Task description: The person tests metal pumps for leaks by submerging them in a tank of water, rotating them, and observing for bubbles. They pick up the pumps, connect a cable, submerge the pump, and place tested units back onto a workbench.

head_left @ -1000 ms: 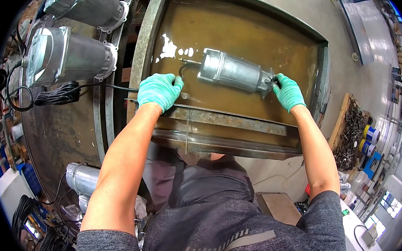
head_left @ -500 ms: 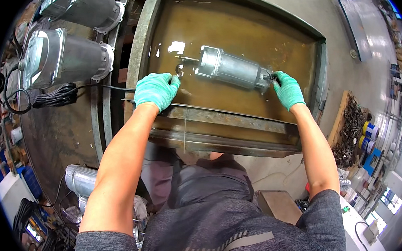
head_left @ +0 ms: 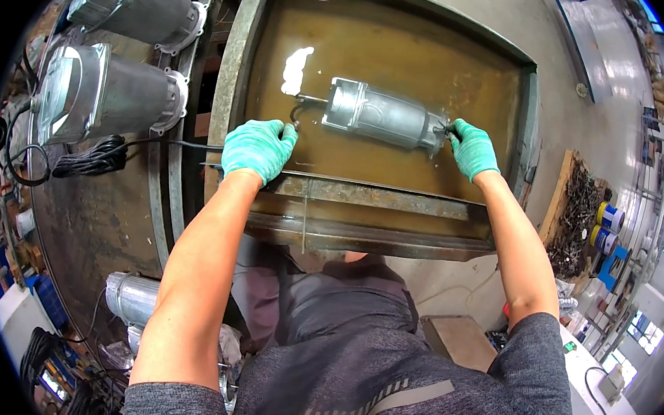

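Grey metal motor housing (head_left: 382, 118) is lying on its side in the murky brown water of the steel tank (head_left: 238, 67). Right hand (head_left: 473, 148) is clamped on its right end, left hand (head_left: 257, 148) gripping the black cable (head_left: 296, 115) by the tank's near rim.

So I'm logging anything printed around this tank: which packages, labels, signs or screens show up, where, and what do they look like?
Cans or tubs: far right, beside a crate of dark scrap; round, yellow and blue, too small to tell further.
Blue bin or box: just below them, squarish.
No label can be made out on the grey motor in the tank; no signs or screens visible.
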Demonstrator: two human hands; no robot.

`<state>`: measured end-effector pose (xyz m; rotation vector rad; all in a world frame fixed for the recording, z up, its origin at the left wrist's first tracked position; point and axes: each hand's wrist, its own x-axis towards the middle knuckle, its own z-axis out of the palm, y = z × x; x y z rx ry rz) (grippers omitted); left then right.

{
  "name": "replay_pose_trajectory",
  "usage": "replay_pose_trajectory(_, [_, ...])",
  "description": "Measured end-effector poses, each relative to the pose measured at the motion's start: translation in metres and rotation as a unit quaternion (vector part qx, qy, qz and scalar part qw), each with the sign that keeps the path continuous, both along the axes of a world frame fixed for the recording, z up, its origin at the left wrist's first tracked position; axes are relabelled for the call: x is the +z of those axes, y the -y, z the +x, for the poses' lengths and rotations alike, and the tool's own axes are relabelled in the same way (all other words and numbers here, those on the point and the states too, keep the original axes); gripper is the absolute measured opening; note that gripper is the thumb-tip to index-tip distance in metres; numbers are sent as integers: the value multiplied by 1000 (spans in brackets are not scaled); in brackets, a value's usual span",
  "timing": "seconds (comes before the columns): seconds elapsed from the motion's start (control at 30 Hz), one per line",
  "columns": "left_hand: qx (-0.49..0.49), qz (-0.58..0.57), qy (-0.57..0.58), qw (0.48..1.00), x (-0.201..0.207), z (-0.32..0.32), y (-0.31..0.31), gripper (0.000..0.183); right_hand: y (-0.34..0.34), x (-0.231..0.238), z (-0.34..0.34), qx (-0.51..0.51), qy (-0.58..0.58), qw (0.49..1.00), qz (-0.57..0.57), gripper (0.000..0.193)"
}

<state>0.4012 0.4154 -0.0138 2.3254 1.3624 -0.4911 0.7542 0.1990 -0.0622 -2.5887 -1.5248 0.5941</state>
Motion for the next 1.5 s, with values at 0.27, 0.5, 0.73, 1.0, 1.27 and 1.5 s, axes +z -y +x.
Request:
replay_pose_trajectory(0.27, [1,-2,24,1000,-1,-3,0,44,0,2,-3,-13,-7,1000,0,12])
replay_pose_trajectory(0.5, [6,-17,19,1000,1,-4,-2,44,-3,5,-6,-18,0,1000,-6,11])
replay_pose_trajectory(0.73, [1,-20,13,1000,-1,-5,-3,44,-5,7,-7,-8,8,1000,-18,12])
replay_pose_trajectory(1.0, [8,-13,19,1000,3,-3,-1,45,-4,6,-6,-18,-2,1000,-18,12])
replay_pose_trajectory(1.27, [-8,-35,-16,999,9,-1,-4,47,-5,6,-6,-14,4,1000,-17,13])
replay_pose_trajectory(1.5, [0,-27,-12,1000,7,-1,-3,48,-3,2,-4,-1,18,1000,-5,12])
